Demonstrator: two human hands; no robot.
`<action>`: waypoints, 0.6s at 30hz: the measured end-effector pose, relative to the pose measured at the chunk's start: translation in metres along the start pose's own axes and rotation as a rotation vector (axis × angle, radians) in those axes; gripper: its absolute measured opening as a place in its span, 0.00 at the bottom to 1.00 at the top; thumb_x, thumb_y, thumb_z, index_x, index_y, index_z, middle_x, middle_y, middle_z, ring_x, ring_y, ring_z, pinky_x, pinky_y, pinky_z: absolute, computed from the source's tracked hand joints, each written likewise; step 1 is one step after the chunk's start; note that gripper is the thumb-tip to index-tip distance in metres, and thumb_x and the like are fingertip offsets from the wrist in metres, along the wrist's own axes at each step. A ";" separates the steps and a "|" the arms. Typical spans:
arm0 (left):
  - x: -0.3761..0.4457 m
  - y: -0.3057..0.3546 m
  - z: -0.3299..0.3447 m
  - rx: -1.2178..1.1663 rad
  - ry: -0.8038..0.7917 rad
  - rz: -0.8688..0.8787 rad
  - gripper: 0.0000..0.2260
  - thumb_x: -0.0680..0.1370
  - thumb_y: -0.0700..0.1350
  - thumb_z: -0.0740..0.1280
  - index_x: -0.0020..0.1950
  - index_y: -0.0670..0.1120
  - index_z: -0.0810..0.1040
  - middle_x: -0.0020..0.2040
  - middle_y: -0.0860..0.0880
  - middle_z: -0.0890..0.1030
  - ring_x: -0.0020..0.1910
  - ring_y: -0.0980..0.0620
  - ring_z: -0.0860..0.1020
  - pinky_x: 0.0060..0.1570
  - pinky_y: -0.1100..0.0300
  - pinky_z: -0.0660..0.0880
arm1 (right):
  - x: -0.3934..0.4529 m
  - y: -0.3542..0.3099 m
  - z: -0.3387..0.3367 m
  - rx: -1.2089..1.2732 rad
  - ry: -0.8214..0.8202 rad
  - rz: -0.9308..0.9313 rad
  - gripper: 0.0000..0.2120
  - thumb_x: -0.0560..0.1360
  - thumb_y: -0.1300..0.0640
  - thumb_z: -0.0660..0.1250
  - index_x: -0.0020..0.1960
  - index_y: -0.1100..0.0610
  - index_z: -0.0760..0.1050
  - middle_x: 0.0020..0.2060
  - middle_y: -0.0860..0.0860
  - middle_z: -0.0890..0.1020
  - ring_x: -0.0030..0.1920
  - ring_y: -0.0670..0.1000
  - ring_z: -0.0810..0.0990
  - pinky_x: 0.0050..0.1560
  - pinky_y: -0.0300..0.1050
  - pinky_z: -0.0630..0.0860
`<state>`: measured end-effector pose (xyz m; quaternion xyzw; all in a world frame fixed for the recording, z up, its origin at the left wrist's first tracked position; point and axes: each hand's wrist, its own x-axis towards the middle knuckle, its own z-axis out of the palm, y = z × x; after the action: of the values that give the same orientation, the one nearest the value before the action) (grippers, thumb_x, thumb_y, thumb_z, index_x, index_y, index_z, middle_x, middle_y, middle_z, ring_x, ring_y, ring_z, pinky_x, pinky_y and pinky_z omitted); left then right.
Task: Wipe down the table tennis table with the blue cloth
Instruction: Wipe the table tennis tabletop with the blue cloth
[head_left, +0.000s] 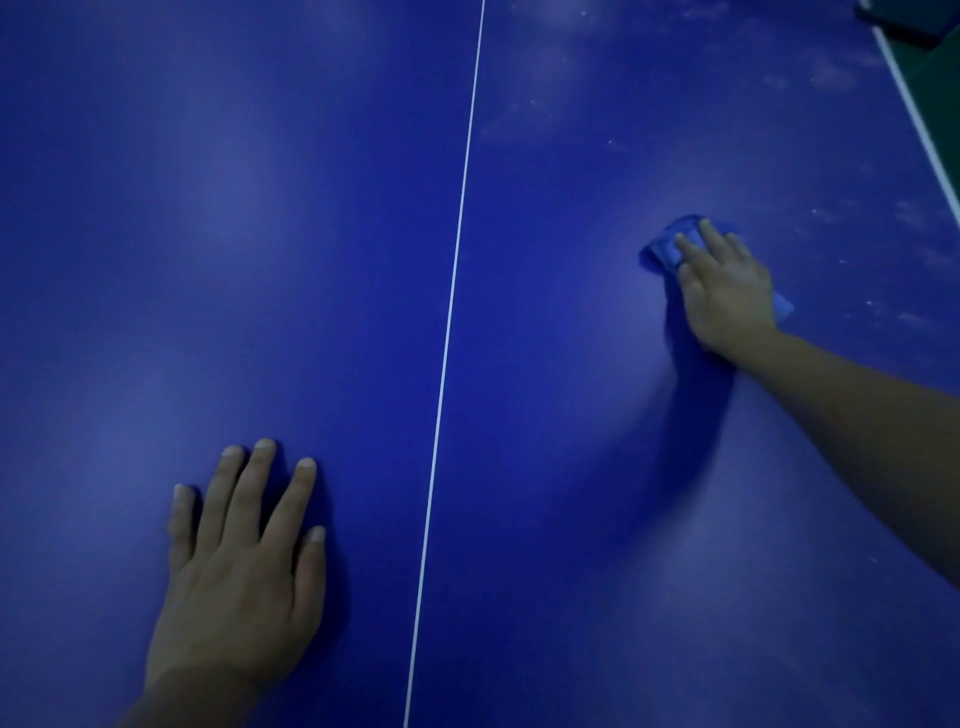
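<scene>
While the blue cloth (667, 248) is being pressed flat onto the desk (234, 208) well to the right of the white centre line (451, 291), the dusty stuff can be seen mostly past it, further right of that line and up toward the far corner, so that's probably where the strokes ought to be taken next. The wiping would likely be done best with long overlapping passes run parallel to the centre line, with the cloth kept bunched under the palm so no edge is dragged loose, and with even pressure kept on it, since pale smudges like these tend to get smeared rather than lifted. The cloth is held down by the right hand (724, 291), with the fingers laid fairly straight over it and the thumb tucked at its near edge; whether anything is actually pinched underneath can't be told, but it reads as pressed, not clenched. The right arm is stretched out long from the lower right, wrist low, palm down. The left hand (239, 566) is planted flat on the desk just left of the centre line and much nearer the body, fingers spread and straight, nothing held, apparently used as a brace for the reach. The side left of the line looks cleaner already, judging by the lack of specks.
</scene>
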<state>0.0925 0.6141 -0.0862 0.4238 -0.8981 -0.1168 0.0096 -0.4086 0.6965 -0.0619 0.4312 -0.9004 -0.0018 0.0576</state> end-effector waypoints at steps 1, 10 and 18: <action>0.000 -0.001 0.000 -0.001 0.002 -0.001 0.28 0.78 0.54 0.51 0.74 0.43 0.70 0.77 0.40 0.64 0.78 0.40 0.57 0.75 0.37 0.49 | -0.010 -0.008 0.000 -0.029 0.010 -0.012 0.20 0.84 0.57 0.55 0.75 0.58 0.68 0.77 0.60 0.63 0.74 0.66 0.65 0.68 0.62 0.67; 0.000 -0.002 0.002 0.018 -0.002 0.000 0.28 0.79 0.54 0.51 0.75 0.43 0.70 0.77 0.40 0.64 0.78 0.41 0.56 0.75 0.37 0.49 | -0.111 -0.020 0.006 0.041 -0.051 -0.704 0.20 0.82 0.51 0.53 0.69 0.54 0.76 0.73 0.59 0.71 0.71 0.66 0.70 0.68 0.62 0.67; 0.000 -0.001 -0.001 0.005 -0.017 -0.017 0.28 0.80 0.55 0.49 0.75 0.44 0.69 0.77 0.41 0.63 0.79 0.42 0.55 0.76 0.39 0.47 | -0.053 0.016 -0.001 -0.015 0.003 -0.126 0.26 0.81 0.51 0.50 0.72 0.60 0.72 0.75 0.62 0.67 0.72 0.69 0.68 0.66 0.68 0.69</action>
<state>0.0933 0.6135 -0.0853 0.4305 -0.8948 -0.1181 -0.0004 -0.3879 0.7478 -0.0656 0.4865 -0.8714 -0.0117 0.0620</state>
